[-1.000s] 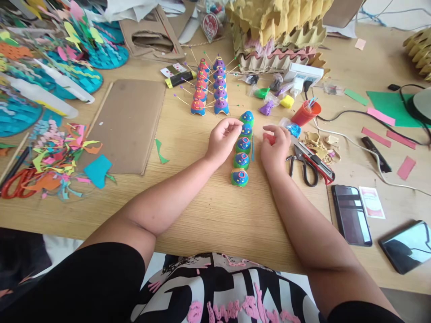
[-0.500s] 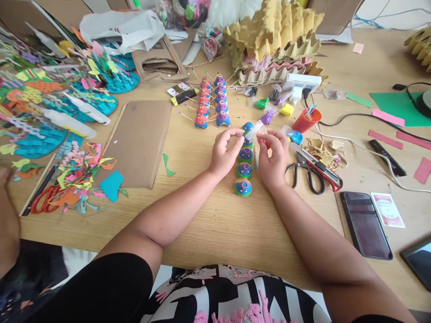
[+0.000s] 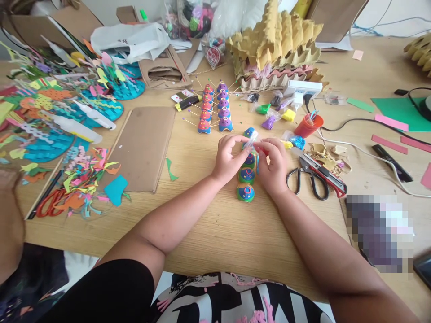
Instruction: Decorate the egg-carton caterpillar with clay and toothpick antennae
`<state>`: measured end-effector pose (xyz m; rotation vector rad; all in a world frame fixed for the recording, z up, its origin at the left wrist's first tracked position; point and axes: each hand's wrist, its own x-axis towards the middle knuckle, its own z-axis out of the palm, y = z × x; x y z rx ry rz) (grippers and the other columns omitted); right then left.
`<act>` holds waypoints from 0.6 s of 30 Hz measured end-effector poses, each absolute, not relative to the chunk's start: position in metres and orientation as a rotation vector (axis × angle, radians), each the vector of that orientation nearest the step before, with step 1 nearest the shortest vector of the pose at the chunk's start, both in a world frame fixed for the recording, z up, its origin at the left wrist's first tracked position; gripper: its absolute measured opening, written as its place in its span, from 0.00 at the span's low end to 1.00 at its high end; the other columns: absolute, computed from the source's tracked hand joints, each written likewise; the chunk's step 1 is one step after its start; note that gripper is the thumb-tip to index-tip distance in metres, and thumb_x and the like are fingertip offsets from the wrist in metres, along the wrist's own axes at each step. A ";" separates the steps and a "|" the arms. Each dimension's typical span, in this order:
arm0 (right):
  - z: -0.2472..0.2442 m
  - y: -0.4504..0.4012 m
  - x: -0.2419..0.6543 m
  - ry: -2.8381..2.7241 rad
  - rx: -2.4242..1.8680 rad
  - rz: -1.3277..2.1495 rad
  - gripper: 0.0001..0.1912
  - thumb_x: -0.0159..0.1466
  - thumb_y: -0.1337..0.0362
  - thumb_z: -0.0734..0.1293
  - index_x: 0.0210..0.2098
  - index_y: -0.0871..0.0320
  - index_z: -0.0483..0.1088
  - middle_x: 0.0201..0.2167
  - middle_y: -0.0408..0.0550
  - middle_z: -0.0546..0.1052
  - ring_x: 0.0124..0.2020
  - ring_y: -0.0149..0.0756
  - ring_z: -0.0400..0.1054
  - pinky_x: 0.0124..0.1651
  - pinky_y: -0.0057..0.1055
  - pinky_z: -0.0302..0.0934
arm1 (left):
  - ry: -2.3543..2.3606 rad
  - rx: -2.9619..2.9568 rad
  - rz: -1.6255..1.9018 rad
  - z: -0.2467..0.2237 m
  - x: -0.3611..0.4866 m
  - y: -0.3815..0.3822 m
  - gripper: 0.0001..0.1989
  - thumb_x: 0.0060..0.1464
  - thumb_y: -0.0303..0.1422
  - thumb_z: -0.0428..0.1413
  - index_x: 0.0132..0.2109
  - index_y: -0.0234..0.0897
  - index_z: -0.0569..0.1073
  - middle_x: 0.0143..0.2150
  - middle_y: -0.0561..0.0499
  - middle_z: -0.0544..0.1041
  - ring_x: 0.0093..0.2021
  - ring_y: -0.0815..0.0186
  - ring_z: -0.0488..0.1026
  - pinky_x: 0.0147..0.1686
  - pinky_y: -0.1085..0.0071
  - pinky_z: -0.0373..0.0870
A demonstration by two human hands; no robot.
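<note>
My left hand (image 3: pixel 229 157) and my right hand (image 3: pixel 273 166) meet at the fingertips, both pinching a small clear plastic bag (image 3: pixel 251 140). Something red shows under my right fingers, partly hidden. Beneath the bag lies a row of blue-and-green domed segments (image 3: pixel 246 192) with red loops and yellow dots; my hands cover part of its far half. Farther back stand a red-and-blue caterpillar figure (image 3: pixel 204 125) and a purple-and-blue caterpillar figure (image 3: pixel 225 123), with thin pin-headed sticks poking out.
To the right lie pliers (image 3: pixel 311 177), a utility knife (image 3: pixel 325 172) and an orange cup (image 3: pixel 309 124). Small clay bags (image 3: pixel 269 121) and stacked egg trays (image 3: pixel 276 49) are behind. Leftward are cardboard (image 3: pixel 144 148), paper scraps (image 3: pixel 81 184) and glue bottles (image 3: pixel 76 128). Another person's arm (image 3: pixel 10 224) shows at far left.
My fingertips have drawn together on the plastic bag, which now stands more upright between them. The whole view has shifted slightly.
</note>
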<state>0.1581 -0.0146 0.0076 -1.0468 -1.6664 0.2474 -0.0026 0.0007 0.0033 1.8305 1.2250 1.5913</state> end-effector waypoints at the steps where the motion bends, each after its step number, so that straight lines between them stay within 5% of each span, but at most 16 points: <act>1: 0.007 -0.014 0.158 -1.668 -1.037 0.245 0.11 0.73 0.64 0.62 0.49 0.50 0.77 0.48 0.52 0.79 0.53 0.43 0.73 0.56 0.49 0.71 | 1.225 1.829 1.607 0.003 -0.003 0.001 0.08 0.63 0.41 0.63 0.46 0.45 0.76 0.48 0.49 0.82 0.54 0.61 0.76 0.61 0.58 0.68; 10: 0.007 -0.014 0.157 -1.663 -1.015 0.244 0.11 0.73 0.64 0.61 0.47 0.50 0.75 0.46 0.50 0.80 0.50 0.42 0.74 0.55 0.48 0.71 | 1.148 1.912 1.567 0.008 -0.003 -0.002 0.06 0.64 0.39 0.61 0.44 0.44 0.76 0.48 0.48 0.80 0.55 0.60 0.76 0.61 0.58 0.69; 18: 0.010 -0.016 0.158 -1.662 -1.008 0.230 0.12 0.75 0.61 0.59 0.48 0.51 0.74 0.44 0.51 0.80 0.49 0.42 0.75 0.55 0.47 0.72 | 1.141 1.968 1.525 0.003 0.000 -0.005 0.16 0.67 0.47 0.57 0.55 0.45 0.75 0.59 0.43 0.72 0.64 0.59 0.70 0.67 0.59 0.67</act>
